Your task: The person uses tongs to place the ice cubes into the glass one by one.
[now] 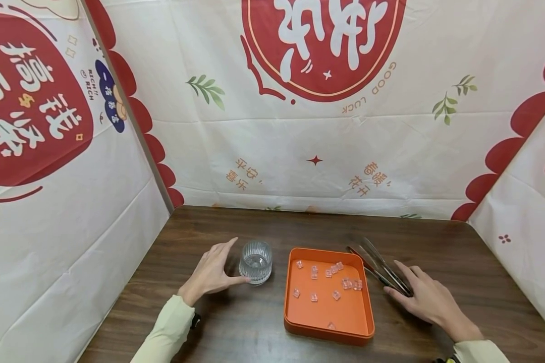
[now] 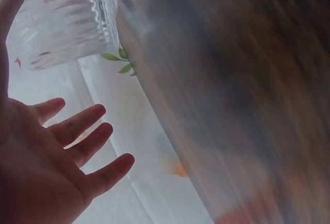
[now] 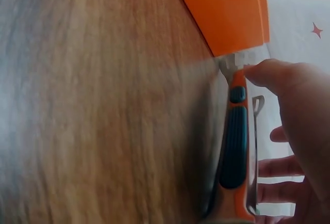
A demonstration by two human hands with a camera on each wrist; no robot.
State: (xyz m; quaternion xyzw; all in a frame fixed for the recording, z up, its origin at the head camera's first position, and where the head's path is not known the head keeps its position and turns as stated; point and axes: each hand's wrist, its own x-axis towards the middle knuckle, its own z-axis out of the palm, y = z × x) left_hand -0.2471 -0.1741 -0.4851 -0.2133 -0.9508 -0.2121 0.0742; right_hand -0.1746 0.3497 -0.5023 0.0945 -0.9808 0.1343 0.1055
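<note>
A clear ribbed glass (image 1: 256, 263) stands on the table left of the orange tray. Around its left side my left hand (image 1: 210, 270) is spread, thumb tip right at the near side of the glass. The left wrist view shows the fingers (image 2: 77, 127) apart from the glass (image 2: 67, 22). Metal tongs (image 1: 387, 270) with a dark and orange handle (image 3: 236, 141) lie at the tray's right side. My right hand (image 1: 429, 297) straddles their handle end, with the thumb on the near side and extended fingers (image 3: 278, 167) on the other.
Several small clear cubes (image 1: 314, 297) lie scattered in the orange tray (image 1: 309, 316), between the two hands. The wooden table (image 1: 236, 322) is bounded by a printed white cloth (image 1: 272, 141) at the back and on both sides.
</note>
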